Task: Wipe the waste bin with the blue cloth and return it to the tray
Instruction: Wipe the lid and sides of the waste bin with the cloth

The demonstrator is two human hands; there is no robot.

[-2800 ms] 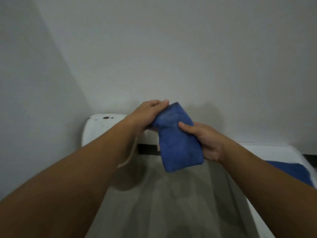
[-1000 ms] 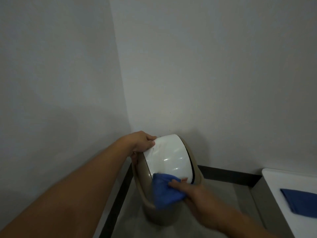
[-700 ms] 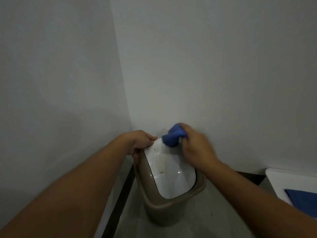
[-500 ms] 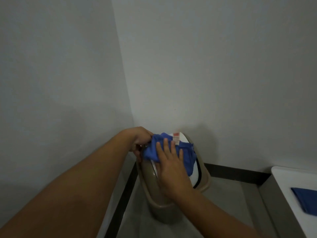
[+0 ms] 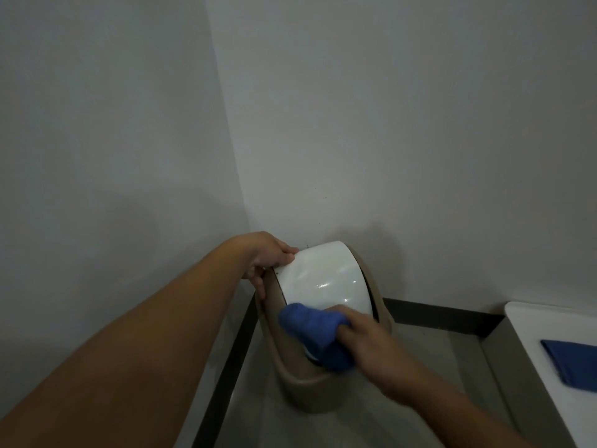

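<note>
A beige waste bin (image 5: 302,388) with a white swing lid (image 5: 323,279) stands in the corner of two walls. My left hand (image 5: 266,258) grips the lid's far left edge and the bin's rim, holding it steady. The blue cloth (image 5: 315,334) is bunched in my right hand (image 5: 371,347), which presses it onto the near lower edge of the lid. The white lid's upper part is bare and shiny. A white tray (image 5: 529,334) lies at the right edge.
A second folded blue cloth (image 5: 573,362) rests on the tray. A dark skirting strip (image 5: 439,320) runs along both walls. The grey floor (image 5: 420,383) lies between bin and tray. The bin stands tight against the corner.
My right hand has dragged the cloth from the lid's top down to its near lower edge, uncovering the white lid. My left hand has kept its hold on the lid's edge.
</note>
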